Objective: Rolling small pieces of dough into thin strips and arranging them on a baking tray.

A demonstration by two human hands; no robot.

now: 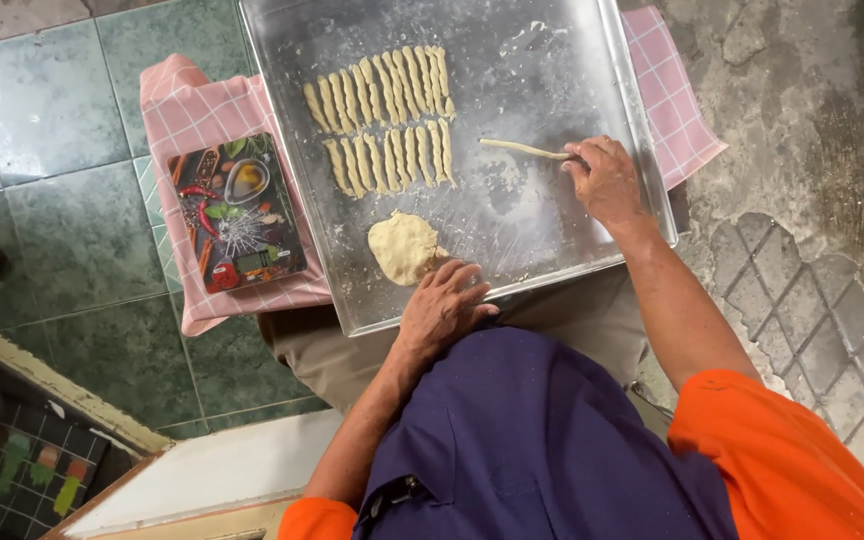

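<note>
1. Green floor tiles (pixel 52 210) lie on one side, rough grey concrete (pixel 812 150) on the other; a metal tray (pixel 572 60) sits on a pink checked cloth (pixel 192 110).
2. Nearest, the left hand (pixel 442 305) rests on the tray's near rim, fingers loosely spread, touching a dough lump (pixel 404 246) without gripping it.
3. Beside the tray lies a picture-printed kitchen scale (pixel 237 212).
4. The right hand (pixel 604 180) pinches one end of a thin dough strand (pixel 524 149).
5. Beyond, two rows of twisted dough sticks (pixel 382 120); bare tray room remains at the far right.
</note>
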